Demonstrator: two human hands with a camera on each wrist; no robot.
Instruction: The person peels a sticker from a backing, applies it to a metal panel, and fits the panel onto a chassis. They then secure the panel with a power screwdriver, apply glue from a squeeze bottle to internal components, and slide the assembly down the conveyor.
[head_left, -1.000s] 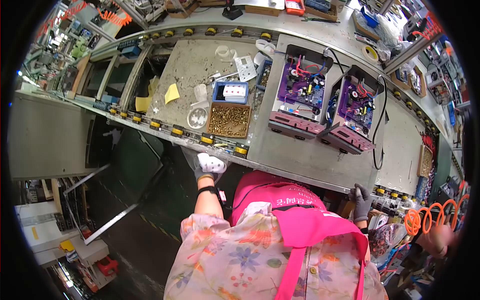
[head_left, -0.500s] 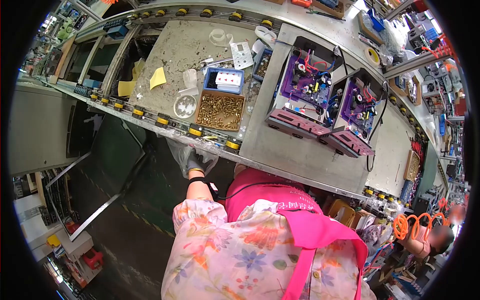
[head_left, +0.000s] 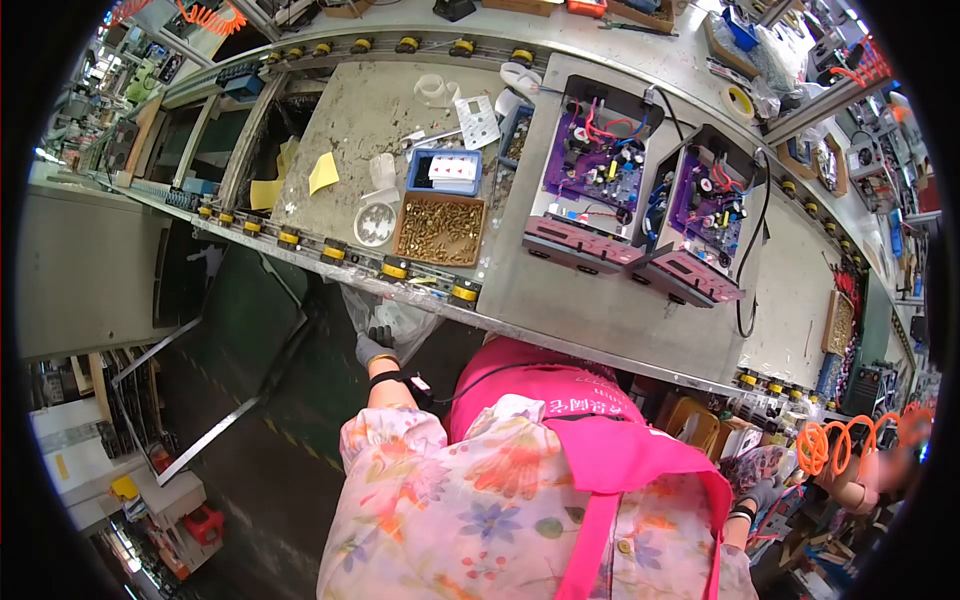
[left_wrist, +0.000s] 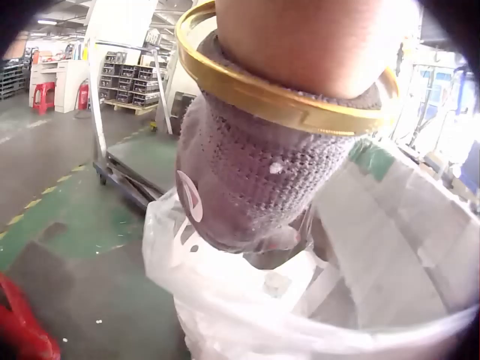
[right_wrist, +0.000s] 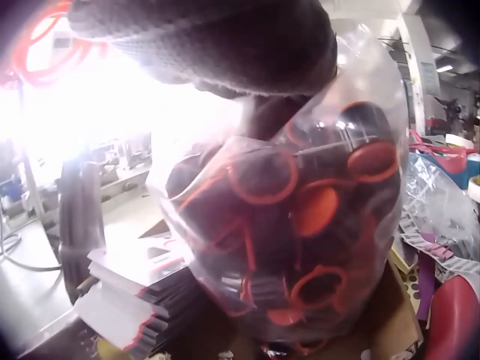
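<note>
Below the bench's front edge, my gloved left hand (head_left: 375,345) is at the mouth of a clear plastic bag (head_left: 405,325). In the left wrist view, white sheet scraps (left_wrist: 281,281) lie in the bag under the glove, and a white strip (left_wrist: 190,196) shows against the glove's side. My gloved right hand (head_left: 765,490) is low at the right. In the right wrist view it is over a clear bag (right_wrist: 225,259) of dark round parts with orange rings (right_wrist: 319,285), a finger reaching down at the bag's top; its other fingertips are hidden.
Two opened devices with purple circuit boards (head_left: 590,165) stand on a metal plate (head_left: 600,315) on the roller line. Left of them are a carton of brass screws (head_left: 440,228) and a blue bin with labels (head_left: 445,170). An orange coiled hose (head_left: 820,445) hangs at the right, near another person's arm (head_left: 860,490).
The white sheet with dark holes that was in my left hand is no longer seen there. My right hand has left the plate's front corner and gone down to the bag at the right.
</note>
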